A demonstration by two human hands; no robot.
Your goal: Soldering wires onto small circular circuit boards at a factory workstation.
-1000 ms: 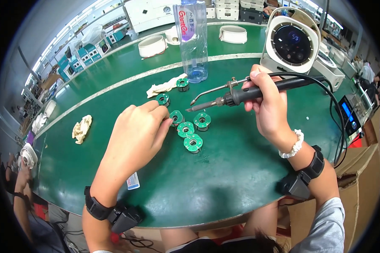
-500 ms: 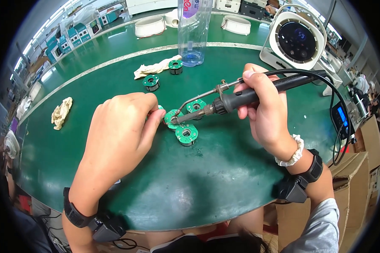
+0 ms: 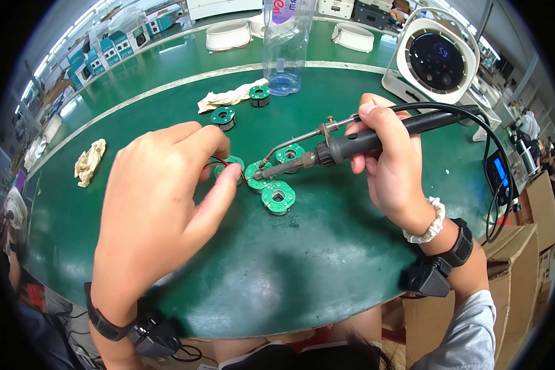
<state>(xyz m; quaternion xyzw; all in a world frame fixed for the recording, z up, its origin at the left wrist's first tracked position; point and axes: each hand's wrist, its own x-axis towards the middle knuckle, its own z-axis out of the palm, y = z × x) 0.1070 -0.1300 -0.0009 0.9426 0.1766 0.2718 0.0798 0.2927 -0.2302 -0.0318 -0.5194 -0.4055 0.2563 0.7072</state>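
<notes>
My right hand [image 3: 388, 145] grips a soldering iron [image 3: 351, 147] with a thin metal tube fixed along it. The iron's tip rests on a round green circuit board [image 3: 253, 168] with a hole in its middle. My left hand [image 3: 160, 191] has thumb and forefinger curled around thin red and black wires [image 3: 214, 163], whose ends run to the left edge of that board. Close by lie similar ring boards: one in front [image 3: 267, 198], one behind to the right [image 3: 282, 155], and one partly hidden by my left fingers [image 3: 234, 161].
Two more ring boards [image 3: 222, 113] [image 3: 259, 92] lie farther back beside a crumpled cream cloth [image 3: 228, 100]. Another crumpled piece [image 3: 90, 163] is at left. A clear bottle [image 3: 283, 61] and a white fan-like device [image 3: 438, 58] stand behind. The iron's black cable [image 3: 496, 148] loops at right.
My left hand has drawn slightly left and its fingers have shifted apart, so the red and black wires now show. The iron's tip stays on the same board.
</notes>
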